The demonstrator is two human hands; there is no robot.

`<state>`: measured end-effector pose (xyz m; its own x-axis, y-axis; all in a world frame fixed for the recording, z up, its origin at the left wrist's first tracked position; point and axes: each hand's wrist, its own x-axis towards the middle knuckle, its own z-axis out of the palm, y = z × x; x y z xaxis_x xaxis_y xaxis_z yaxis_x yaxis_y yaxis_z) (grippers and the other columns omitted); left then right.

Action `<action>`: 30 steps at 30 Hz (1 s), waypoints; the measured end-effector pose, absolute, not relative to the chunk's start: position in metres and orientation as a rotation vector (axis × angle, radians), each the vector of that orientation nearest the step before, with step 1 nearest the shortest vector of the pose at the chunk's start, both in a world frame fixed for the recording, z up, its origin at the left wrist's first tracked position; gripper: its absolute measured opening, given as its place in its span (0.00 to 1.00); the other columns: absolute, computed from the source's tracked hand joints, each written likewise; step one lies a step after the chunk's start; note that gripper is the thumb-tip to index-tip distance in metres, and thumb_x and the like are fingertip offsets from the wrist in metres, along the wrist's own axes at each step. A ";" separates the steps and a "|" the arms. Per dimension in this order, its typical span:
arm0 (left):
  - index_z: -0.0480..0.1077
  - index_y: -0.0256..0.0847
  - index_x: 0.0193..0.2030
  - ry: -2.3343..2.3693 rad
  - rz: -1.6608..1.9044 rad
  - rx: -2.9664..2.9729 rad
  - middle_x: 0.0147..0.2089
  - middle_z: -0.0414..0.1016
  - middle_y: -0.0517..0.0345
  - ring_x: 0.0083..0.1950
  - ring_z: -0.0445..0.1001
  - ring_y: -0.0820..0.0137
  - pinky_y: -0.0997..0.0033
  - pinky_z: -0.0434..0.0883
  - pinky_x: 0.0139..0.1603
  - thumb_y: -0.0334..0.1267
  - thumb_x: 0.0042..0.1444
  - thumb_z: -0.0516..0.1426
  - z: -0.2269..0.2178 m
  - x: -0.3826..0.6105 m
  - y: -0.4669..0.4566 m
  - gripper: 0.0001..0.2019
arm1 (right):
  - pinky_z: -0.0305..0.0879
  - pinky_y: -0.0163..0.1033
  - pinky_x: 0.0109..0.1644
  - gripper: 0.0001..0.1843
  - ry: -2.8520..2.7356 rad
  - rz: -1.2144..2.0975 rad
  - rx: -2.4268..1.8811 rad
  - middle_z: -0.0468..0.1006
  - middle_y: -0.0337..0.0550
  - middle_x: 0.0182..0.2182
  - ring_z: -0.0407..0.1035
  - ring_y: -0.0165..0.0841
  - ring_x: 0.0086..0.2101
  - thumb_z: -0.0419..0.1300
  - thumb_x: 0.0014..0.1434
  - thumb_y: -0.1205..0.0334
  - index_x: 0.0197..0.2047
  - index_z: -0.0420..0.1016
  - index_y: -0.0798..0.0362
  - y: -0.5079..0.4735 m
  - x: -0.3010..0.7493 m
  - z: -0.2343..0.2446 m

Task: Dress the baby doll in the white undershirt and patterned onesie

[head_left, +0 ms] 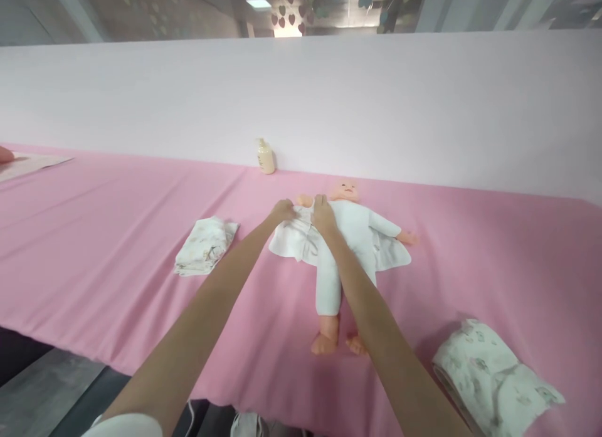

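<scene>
Midway along the pink cover (117, 236), a doll (350, 230) with a white body lies face up, its head at the far side near the pale wall (301, 105) and its feet toward the near edge. A white garment (294, 242) spreads out beneath the doll on both sides. The left hand (283, 210) is closed on the garment's left part, and the right hand (323, 212) is curled on the cloth by the doll's shoulder; their exact finger grip is too small to tell. The doll's arm on the right stretches outward. A pump bottle (266, 157) stands far off, just before the wall. One folded cloth (204, 246) lies to the left, and a patterned bundle (491, 377) lies near right.
</scene>
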<state>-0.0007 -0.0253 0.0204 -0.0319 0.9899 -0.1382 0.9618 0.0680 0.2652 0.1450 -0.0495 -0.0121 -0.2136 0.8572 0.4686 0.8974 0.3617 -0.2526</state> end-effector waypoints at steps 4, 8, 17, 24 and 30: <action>0.68 0.38 0.54 2.093 0.111 2.091 0.55 0.71 0.46 0.55 0.70 0.54 0.62 0.67 0.52 0.36 0.44 0.63 0.067 -0.009 -0.027 0.27 | 0.59 0.53 0.52 0.16 -2.154 -0.159 -1.568 0.69 0.62 0.44 0.64 0.47 0.45 0.43 0.61 0.74 0.49 0.64 0.62 -0.062 0.128 -0.016; 0.70 0.33 0.51 2.067 -0.011 2.172 0.53 0.71 0.40 0.56 0.69 0.46 0.55 0.67 0.52 0.36 0.39 0.66 0.095 0.001 -0.043 0.29 | 0.52 0.60 0.58 0.16 -2.056 -0.149 -1.687 0.69 0.64 0.46 0.62 0.49 0.49 0.44 0.62 0.72 0.51 0.65 0.62 -0.069 0.115 -0.024; 0.66 0.37 0.54 1.919 0.233 2.100 0.53 0.72 0.44 0.53 0.71 0.56 0.67 0.69 0.47 0.29 0.42 0.61 0.076 0.029 -0.088 0.28 | 0.40 0.65 0.63 0.31 -2.261 -0.151 -1.876 0.59 0.64 0.60 0.45 0.55 0.63 0.54 0.56 0.73 0.63 0.57 0.64 -0.102 0.105 -0.029; 0.63 0.40 0.56 1.725 0.683 1.690 0.50 0.73 0.49 0.45 0.74 0.65 0.73 0.69 0.37 0.35 0.47 0.60 0.049 0.033 -0.095 0.27 | 0.40 0.66 0.61 0.26 -1.791 -0.177 -1.876 0.59 0.68 0.60 0.49 0.58 0.60 0.50 0.61 0.62 0.60 0.61 0.66 -0.173 0.192 -0.012; 0.65 0.33 0.56 1.517 0.911 1.299 0.38 0.74 0.51 0.34 0.73 0.70 0.73 0.69 0.32 0.34 0.48 0.61 0.037 0.066 -0.090 0.26 | 0.61 0.46 0.55 0.35 -1.215 0.563 -1.748 0.68 0.64 0.54 0.63 0.49 0.54 0.60 0.52 0.49 0.58 0.62 0.62 -0.209 0.271 -0.027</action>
<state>0.0658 -0.0902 0.0369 -0.0296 0.9847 -0.1717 0.3107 0.1723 0.9348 0.2706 -0.2090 -0.0266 0.4119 0.9029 0.1228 0.4902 -0.1059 -0.8652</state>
